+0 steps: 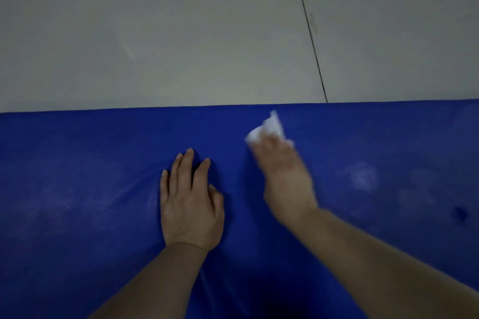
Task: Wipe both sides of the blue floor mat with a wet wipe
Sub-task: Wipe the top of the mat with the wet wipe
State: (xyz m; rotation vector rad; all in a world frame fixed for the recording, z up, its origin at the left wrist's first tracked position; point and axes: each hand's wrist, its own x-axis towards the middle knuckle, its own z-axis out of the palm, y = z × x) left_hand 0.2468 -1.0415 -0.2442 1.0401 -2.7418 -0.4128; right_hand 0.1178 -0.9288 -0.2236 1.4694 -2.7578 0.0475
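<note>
1. The blue floor mat (77, 215) lies flat on the floor (155, 33) and fills the near half of the view from the left edge to the right edge.
2. The mat's far edge runs straight across the view, slightly higher at the right.
3. The floor beyond the far edge consists of pale grey tiles. A dark grout line (309, 33) runs from the far side down to the mat edge, right of centre.
4. The mat surface carries whitish smears at the left and a pale round patch (363, 176) at the right.
5. The left hand (190, 204) rests palm-down on the mat, fingers straight and spread.
6. The right hand (282, 176), motion-blurred, presses a white wet wipe (268, 128) onto the mat near the far edge. Whether its fingers curl round the wipe cannot be told.
7. Room lighting is dim.
</note>
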